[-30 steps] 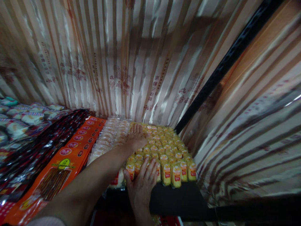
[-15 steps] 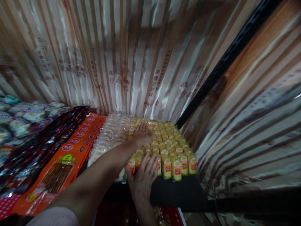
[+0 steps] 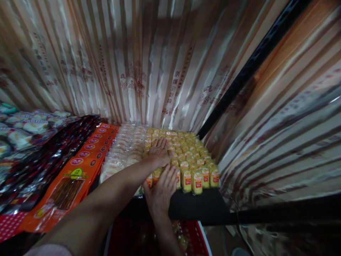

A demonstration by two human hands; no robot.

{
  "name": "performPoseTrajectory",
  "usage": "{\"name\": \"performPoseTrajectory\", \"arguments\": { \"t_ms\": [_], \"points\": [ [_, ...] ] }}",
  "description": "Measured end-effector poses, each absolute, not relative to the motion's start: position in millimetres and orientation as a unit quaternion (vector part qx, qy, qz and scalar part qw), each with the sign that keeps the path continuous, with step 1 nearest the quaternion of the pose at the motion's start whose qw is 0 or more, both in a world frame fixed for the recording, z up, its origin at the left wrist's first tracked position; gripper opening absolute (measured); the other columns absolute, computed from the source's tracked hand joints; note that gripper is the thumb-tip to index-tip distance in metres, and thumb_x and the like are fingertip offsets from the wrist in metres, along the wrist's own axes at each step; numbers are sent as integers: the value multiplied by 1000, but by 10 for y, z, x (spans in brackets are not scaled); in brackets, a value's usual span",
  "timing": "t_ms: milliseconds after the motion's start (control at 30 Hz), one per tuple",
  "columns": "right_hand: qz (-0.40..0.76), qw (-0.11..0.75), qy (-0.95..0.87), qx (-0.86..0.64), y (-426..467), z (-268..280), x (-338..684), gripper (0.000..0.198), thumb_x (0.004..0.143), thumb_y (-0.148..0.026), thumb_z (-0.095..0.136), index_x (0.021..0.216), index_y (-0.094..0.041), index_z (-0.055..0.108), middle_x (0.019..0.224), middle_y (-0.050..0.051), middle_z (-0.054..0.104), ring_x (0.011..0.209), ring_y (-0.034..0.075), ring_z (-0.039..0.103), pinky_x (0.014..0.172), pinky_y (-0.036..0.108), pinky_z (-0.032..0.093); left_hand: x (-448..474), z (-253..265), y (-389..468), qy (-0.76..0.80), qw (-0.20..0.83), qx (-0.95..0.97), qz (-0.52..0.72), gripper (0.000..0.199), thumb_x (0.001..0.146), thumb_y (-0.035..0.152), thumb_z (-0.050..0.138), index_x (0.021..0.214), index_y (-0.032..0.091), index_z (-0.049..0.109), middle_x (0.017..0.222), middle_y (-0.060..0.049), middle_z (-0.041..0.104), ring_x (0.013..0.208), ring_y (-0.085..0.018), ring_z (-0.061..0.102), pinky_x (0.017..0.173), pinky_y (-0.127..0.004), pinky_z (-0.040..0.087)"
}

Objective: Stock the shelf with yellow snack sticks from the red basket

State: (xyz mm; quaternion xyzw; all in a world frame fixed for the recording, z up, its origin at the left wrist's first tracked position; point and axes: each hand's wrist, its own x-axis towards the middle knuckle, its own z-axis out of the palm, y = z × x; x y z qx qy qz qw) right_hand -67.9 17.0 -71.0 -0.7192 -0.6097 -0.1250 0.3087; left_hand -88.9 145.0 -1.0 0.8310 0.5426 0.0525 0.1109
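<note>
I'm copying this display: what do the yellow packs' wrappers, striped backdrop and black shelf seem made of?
Yellow packs: probably thin plastic film, slightly shiny at the edges. Striped backdrop: likely glossy plastic sheeting; its folds catch bright streaks. Black shelf: matte, without clear highlights; metal or board, I can't tell.

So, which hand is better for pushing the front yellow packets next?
Probably the right hand: its fingers are at the front yellow packets, while the left hand is farther back.
</note>
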Motion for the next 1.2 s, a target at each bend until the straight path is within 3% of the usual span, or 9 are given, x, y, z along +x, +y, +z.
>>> {"name": "performPoseTrajectory", "arguments": {
  "t_ms": [200,467,767,900,1000,1067,1133,1200],
  "points": [
    [-124,325,-608,-714,185,-756,-675,99,77,-64,42,141,6,12,146,31,14,137,37,6,102,59,20,-935,219,1289,494,92,859,102,62,92,46,15,144,13,20,153,-2,10,141,-17,-2,115,-37,1],
    [-121,371,-600,-699,186,-764,-660,100,76,-64,43,140,7,15,145,31,18,137,37,7,103,56,19,-1212,463,830,470,104,873,81,58,90,32,27,141,4,27,153,-11,11,141,-22,3,115,-34,6],
    [-109,395,-611,-678,183,-749,-615,98,78,-66,40,143,0,10,148,28,14,138,36,6,103,57,19,-1693,308,734,501,79,852,132,48,90,28,31,133,10,41,148,-10,29,138,-21,19,115,-35,13],
    [-104,419,-608,-667,138,-698,-612,82,85,-55,37,144,-3,13,148,26,18,139,34,6,104,58,19,-1813,236,559,466,72,865,173,42,88,21,36,127,14,49,146,-10,32,137,-22,23,114,-35,19],
    [-94,478,-594,-640,98,-644,-580,62,90,-42,37,139,-6,27,145,25,27,138,31,14,103,56,24,-1866,193,362,447,54,869,207,32,90,18,37,114,18,58,135,-9,44,128,-22,36,106,-37,33],
    [-90,516,-596,-609,75,-610,-518,47,90,-37,39,128,-9,41,136,22,41,132,28,29,101,53,29,-1893,150,224,443,26,869,220,25,92,19,38,101,18,61,115,-9,55,109,-22,49,92,-36,44],
    [-87,523,-607,-592,56,-583,-429,35,89,-37,44,113,-13,52,116,17,56,116,25,46,96,47,37,-1913,88,105,413,-6,885,215,19,93,21,40,94,18,59,99,-6,56,93,-20,52,79,-33,48],
    [-69,499,-618,-603,36,-567,-333,30,87,-41,48,101,-16,57,97,11,61,96,21,55,87,40,43,-1924,12,25,368,-32,907,203,16,93,19,40,92,17,56,92,-4,54,86,-18,51,73,-29,47]
  ]
}}
